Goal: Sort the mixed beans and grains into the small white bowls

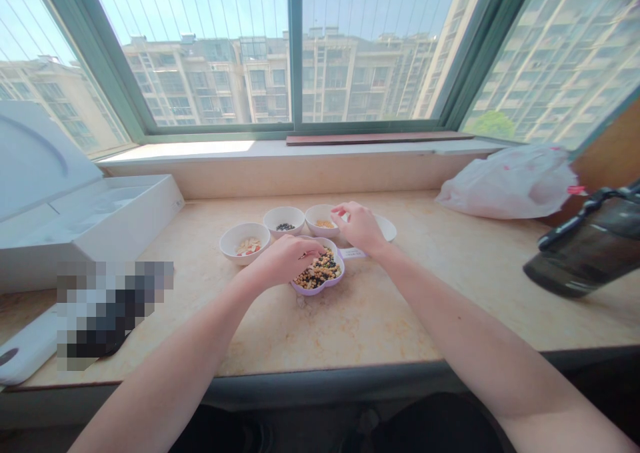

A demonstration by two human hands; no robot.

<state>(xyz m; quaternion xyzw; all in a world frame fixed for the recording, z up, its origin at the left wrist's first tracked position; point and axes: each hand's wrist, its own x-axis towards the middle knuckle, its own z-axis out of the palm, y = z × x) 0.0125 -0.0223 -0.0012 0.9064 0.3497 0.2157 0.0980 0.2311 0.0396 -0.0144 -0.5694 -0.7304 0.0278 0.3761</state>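
A purple-rimmed, lobed bowl [327,284] holds a mix of yellow, black and green beans [316,276]. My left hand [281,261] reaches over its left side, fingers bent together at the beans; whatever they pinch is hidden. Behind it, my right hand [359,226] hangs over the right edge of a white bowl [311,227] of yellow beans or kernels [325,224]. Its fingers curl down towards the thumb, and I cannot make out anything between them. Another white bowl [271,218] contains black beans [285,227]. Pale slices with red bits [249,247] lie in a third white bowl [230,246].
A white dish [387,229] and the purple bowl's pale handle [353,253] are partly behind my right hand. An open white box [145,206] stands left, near a blurred-out object [117,313]. On the right are a plastic bag [510,183] and a dark jug [585,246].
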